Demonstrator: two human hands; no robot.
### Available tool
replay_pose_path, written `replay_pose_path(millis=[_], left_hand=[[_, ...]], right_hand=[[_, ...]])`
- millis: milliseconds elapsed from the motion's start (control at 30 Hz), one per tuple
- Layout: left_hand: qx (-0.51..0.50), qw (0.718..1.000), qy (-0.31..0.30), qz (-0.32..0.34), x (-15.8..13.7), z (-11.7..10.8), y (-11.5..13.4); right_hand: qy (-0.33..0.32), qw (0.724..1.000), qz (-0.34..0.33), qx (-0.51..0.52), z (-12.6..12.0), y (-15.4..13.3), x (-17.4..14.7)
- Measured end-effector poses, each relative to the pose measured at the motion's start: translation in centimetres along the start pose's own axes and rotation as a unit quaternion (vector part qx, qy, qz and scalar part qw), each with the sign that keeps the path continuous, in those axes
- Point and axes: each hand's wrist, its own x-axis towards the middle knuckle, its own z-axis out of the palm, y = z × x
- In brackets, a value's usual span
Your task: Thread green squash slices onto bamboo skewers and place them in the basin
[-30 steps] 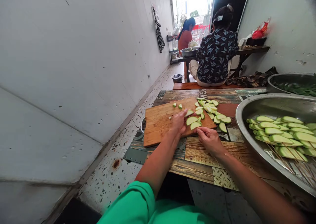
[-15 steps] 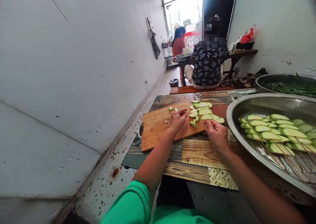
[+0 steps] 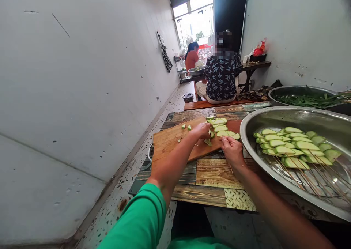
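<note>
We are pinching a thin wooden stick (image 3: 231,168) with our right hand (image 3: 232,147); our left hand (image 3: 202,130), grip we cannot tell, is reaching loose pale-green half-round slices (image 3: 220,127) left at the brown wooden board's (image 3: 167,141) edge. Skewered slices (image 3: 282,149) are already filling part of the silver metal basin (image 3: 287,118).

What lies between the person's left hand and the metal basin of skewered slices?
In the head view, loose green-edged slices lie between the left hand and the metal basin, on and beside the cutting board. The right hand is there too, lower down.
</note>
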Motion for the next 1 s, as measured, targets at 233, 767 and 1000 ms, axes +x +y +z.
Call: replay_pose_path(millis=[233, 767, 1000], left_hand=[[-0.617, 0.771, -0.053, -0.149, -5.0, -0.8, -3.3], [-0.242, 0.937, 0.168, -0.187, -7.9, 1.8, -6.8], [-0.3, 0.898, 0.265, -0.18, -8.2, 1.0, -4.3]], right_hand=[[-0.067, 0.997, -0.015, -0.022, 0.2, -1.2, -1.1], [-0.218, 0.972, -0.022, -0.084, 0.9, -1.8, -2.7], [-0.221, 0.972, -0.026, -0.082, 1.0, -1.8, -2.8]])
